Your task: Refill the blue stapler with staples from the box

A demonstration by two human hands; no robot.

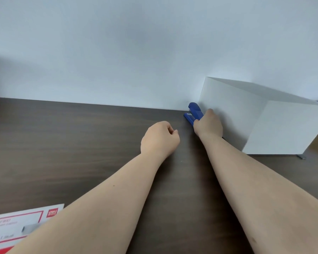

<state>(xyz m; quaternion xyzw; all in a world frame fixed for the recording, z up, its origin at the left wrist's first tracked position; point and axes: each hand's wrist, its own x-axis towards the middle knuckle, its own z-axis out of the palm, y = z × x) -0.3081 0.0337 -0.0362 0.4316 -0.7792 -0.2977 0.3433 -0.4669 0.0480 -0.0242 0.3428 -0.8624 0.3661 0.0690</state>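
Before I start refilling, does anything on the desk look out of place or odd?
Little stands out. A small metal bit, possibly loose staples, lies on the desk by the white box's corner. The right hand grips the stapler; the staple box sits near-left.

Hidden, cropped and unreadable parts

The right hand [208,125] covers the near end of the blue stapler [194,112], so only its far end shows, and its small label is too tiny to read. The staple box [17,224] is cut off by the left and bottom edges and partly hidden under the left forearm; its print is blurred. The left hand [159,139] curls its fingertips out of sight. The white box [255,114] runs past the right edge.
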